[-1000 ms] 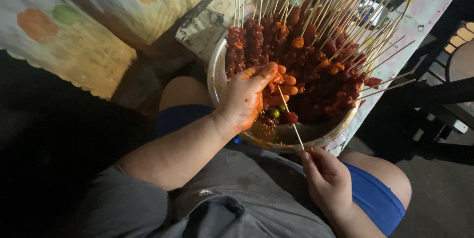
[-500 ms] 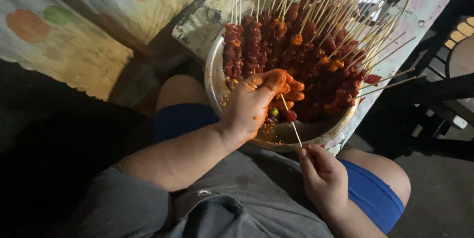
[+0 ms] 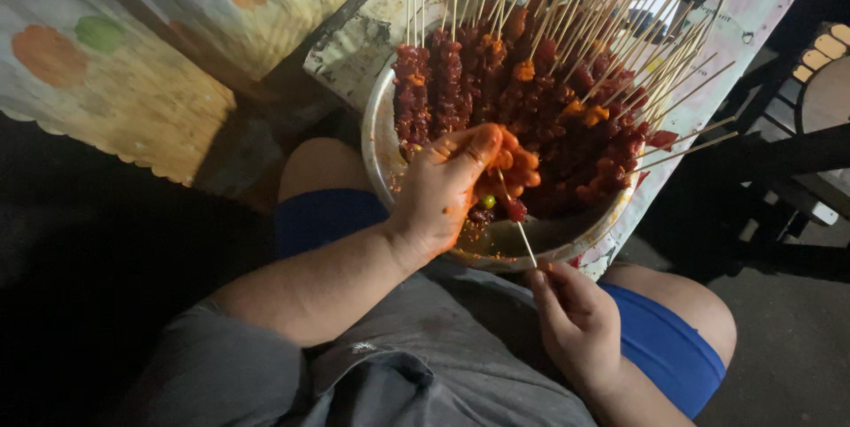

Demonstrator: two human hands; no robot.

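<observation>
Over the round metal bowl (image 3: 382,157) of red marinated meat skewers, the left hand (image 3: 443,192) pinches orange-red meat pieces (image 3: 513,170) onto a thin bamboo skewer (image 3: 522,236), whose lower end the right hand (image 3: 575,321) grips with closed fingers (image 3: 542,281).

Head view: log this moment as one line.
left hand: threading meat piece | right hand: gripping skewer stick | metal bowl: on lap, holds finished skewers
</observation>
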